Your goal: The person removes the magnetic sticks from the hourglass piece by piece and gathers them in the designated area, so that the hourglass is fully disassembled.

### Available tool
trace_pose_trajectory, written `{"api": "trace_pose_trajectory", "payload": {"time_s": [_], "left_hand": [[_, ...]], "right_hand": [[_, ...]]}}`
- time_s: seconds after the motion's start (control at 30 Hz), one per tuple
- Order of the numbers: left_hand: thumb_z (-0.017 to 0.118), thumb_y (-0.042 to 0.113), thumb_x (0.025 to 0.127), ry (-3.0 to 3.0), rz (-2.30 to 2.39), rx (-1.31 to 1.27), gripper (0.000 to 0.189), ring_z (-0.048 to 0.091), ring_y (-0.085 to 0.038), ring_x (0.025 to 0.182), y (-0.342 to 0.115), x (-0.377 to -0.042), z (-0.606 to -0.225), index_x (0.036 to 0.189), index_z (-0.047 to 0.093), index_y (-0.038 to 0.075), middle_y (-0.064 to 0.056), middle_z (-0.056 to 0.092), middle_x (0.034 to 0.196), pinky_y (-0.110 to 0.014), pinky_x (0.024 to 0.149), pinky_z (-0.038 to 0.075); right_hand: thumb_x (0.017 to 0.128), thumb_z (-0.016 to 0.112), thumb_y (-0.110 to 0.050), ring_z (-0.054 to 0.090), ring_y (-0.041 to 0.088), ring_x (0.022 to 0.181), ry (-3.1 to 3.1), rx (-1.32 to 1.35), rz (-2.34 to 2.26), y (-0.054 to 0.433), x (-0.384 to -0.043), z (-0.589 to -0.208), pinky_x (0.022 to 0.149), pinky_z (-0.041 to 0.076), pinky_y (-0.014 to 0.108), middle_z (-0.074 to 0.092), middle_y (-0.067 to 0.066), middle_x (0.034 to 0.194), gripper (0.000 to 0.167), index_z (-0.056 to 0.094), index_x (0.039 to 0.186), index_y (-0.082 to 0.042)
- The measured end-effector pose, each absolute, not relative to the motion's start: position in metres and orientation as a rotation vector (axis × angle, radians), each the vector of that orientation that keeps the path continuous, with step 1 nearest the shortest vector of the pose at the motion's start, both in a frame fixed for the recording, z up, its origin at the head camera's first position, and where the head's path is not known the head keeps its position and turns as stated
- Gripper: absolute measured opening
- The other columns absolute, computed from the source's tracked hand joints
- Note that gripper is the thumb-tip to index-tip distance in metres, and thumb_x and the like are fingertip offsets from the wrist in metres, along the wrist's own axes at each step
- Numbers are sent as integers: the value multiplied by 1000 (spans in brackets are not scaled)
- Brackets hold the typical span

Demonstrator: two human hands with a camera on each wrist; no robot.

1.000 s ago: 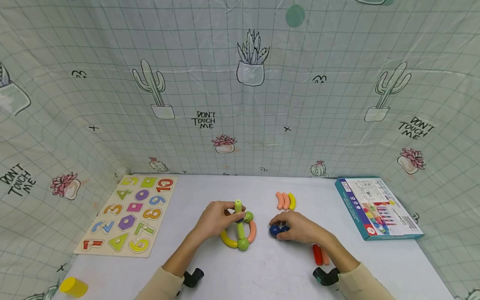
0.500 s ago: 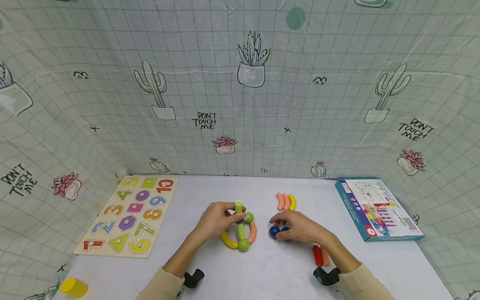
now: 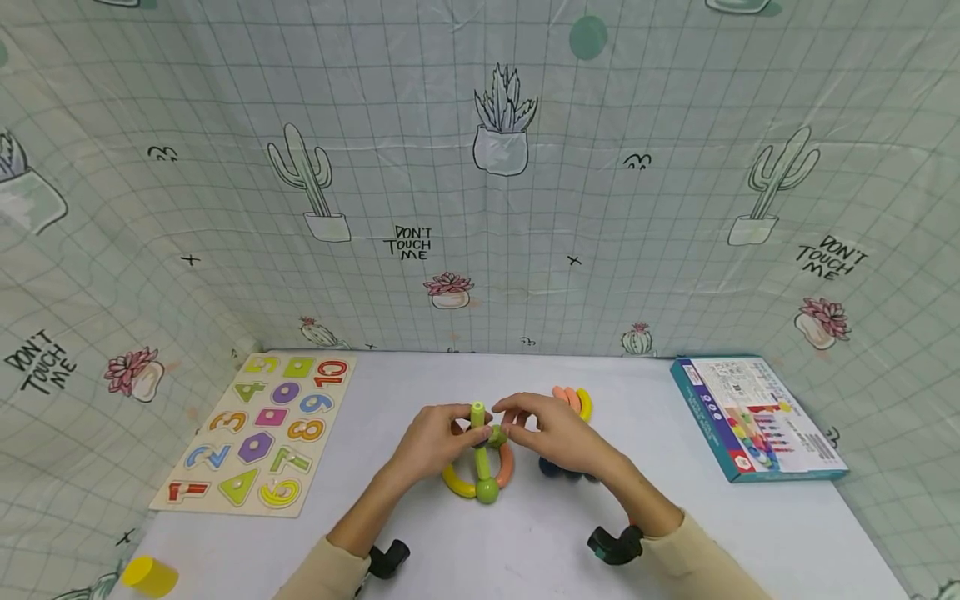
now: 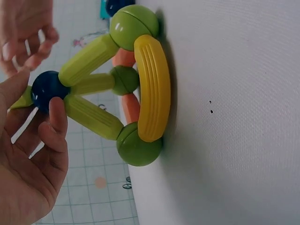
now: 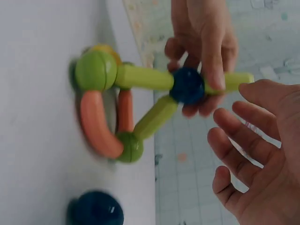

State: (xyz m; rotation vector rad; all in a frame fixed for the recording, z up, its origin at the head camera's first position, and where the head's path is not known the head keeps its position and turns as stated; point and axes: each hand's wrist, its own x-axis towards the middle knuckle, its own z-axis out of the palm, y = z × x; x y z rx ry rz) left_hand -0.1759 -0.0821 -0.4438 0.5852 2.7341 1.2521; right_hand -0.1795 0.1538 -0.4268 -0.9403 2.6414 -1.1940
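Multicoloured plastic stick-and-ball pyramid (image 3: 482,463) is standing on the white desk (image 3: 510,554), left hand (image 3: 431,437) pinching its blue top ball (image 4: 47,89), loose-fingered right hand (image 3: 566,435) now arriving beside it, apparently allowing two-handed work.

Yellow cylinder (image 3: 150,577) near number board (image 3: 279,437)

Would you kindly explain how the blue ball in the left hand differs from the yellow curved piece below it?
The blue ball is smooth and round; the yellow curved piece is elongated and ridged. The left hand grips the blue ball, while the yellow curved piece sits lower, between two green balls. Both belong to the same toy structure.
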Motion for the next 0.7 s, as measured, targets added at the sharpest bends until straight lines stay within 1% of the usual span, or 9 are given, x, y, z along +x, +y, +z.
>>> {"api": "trace_pose_trajectory", "payload": {"time_s": [0.13,0.3,0.43,0.6,0.7], "left_hand": [[76,35,90,2740,1249,606,20,56,-9,67,-83,-176,-446,99,74,17,2,69,84,-23,53,46],[78,31,90,2714,1276,610,15,49,-9,60,-83,-176,-448,96,74,19,4,59,71,-21,48,39],[78,32,89,2708,1297,612,15,47,-7,57,-82,-175,-448,96,74,19,6,56,67,-21,47,37],[78,32,89,2712,1292,597,15,45,-6,54,-82,-175,-447,93,73,18,6,51,63,-20,46,35],[78,32,89,2707,1291,594,15,45,-6,54,-82,-176,-447,93,74,19,7,52,63,-20,46,35]], "right_hand": [[98,67,-28,60,6,93,2638,-1011,-1213,136,-182,-424,77,50,29,65,-15,106,29,66,126,-21],[95,72,-27,59,7,93,2638,-1016,-1229,124,-185,-426,82,51,29,64,-15,108,19,67,114,-26],[96,71,-23,59,7,92,2662,-1010,-1243,121,-186,-428,82,51,29,64,-15,107,14,67,108,-27],[96,71,-22,59,6,92,2664,-1019,-1261,120,-186,-428,83,51,29,64,-16,106,12,67,107,-27],[95,71,-21,59,7,92,2666,-1031,-1267,120,-186,-429,82,51,29,64,-15,106,13,67,106,-26]]}}
